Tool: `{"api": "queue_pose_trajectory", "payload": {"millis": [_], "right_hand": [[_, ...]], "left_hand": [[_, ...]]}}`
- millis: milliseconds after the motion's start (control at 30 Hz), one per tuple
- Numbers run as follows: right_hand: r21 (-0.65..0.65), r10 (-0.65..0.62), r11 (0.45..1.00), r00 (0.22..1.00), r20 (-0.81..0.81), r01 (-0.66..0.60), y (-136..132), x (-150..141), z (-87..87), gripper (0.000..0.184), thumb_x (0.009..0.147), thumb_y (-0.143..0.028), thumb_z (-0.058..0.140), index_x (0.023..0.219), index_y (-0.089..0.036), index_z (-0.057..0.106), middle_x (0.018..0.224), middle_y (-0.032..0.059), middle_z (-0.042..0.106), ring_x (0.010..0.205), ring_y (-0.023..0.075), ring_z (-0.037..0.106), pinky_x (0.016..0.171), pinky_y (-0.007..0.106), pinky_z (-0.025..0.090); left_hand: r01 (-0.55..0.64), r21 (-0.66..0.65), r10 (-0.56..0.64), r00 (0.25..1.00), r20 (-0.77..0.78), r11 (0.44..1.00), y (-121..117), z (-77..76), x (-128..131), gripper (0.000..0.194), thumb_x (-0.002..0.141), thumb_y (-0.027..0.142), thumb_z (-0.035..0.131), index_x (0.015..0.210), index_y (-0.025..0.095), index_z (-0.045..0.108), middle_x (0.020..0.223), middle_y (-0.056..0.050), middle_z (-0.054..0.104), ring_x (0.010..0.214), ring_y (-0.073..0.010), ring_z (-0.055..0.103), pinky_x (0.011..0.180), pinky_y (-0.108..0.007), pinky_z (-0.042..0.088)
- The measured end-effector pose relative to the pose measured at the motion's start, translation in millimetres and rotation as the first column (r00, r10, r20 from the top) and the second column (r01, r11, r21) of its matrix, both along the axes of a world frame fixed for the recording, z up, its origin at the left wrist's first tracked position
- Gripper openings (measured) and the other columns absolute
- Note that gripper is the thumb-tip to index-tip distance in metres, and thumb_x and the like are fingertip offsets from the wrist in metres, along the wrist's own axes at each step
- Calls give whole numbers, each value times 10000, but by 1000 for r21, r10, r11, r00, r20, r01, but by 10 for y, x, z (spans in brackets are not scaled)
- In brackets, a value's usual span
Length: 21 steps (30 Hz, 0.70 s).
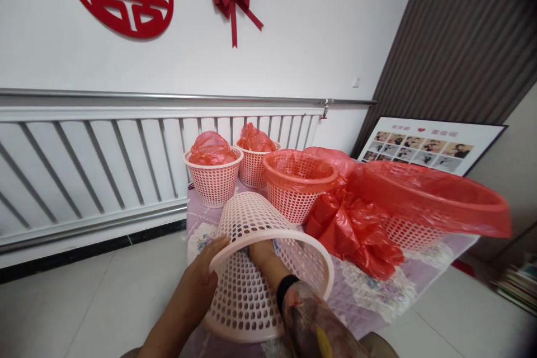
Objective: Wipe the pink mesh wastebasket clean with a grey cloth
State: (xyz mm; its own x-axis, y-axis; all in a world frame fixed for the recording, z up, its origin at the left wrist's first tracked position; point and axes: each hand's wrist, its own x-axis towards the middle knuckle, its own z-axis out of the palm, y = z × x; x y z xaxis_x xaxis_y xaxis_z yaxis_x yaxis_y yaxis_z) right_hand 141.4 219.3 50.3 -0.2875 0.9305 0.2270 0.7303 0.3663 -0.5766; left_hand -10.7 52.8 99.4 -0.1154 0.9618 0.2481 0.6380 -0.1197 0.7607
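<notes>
A pale pink perforated plastic wastebasket lies tipped on its side at the front of the table, its mouth facing me. My left hand grips the left side of its rim. My right hand reaches through the mouth into the basket; its fingers are hidden inside, so I cannot see what they hold. A small bluish patch shows beside that hand. Right behind the tipped basket stands another basket, lined with a red plastic bag folded over its rim. Crumpled red plastic bags lie to its right.
Two baskets with red bags stand at the back, one at left and one behind it. A large red-lined basket is at right. A patterned cloth covers the table. A white radiator and a photo board stand behind.
</notes>
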Motion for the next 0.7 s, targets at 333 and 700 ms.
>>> {"api": "queue_pose_trajectory", "payload": {"millis": [333,700], "right_hand": [[-128,190,981,881,433,-149,-606,164,-363,537,875,-43,440,1370,-205,571,1435,142,559,1338,361,477,1057,594,403],[-148,349,937,831,433,-316,-1600,683,-729,517,886,-89,435,1335,-286,600,1375,91,626,1275,348,568,965,521,537]], "left_hand": [[7,-18,-7,1000,-13,1000,27,10,28,784,651,-32,346,1403,125,502,1510,-87,507,1439,-194,411,1250,-467,222],[-11,-1,11,999,40,1000,19,-3,48,764,671,-9,354,1401,158,505,1501,-66,520,1443,-192,402,1255,-473,204]]}}
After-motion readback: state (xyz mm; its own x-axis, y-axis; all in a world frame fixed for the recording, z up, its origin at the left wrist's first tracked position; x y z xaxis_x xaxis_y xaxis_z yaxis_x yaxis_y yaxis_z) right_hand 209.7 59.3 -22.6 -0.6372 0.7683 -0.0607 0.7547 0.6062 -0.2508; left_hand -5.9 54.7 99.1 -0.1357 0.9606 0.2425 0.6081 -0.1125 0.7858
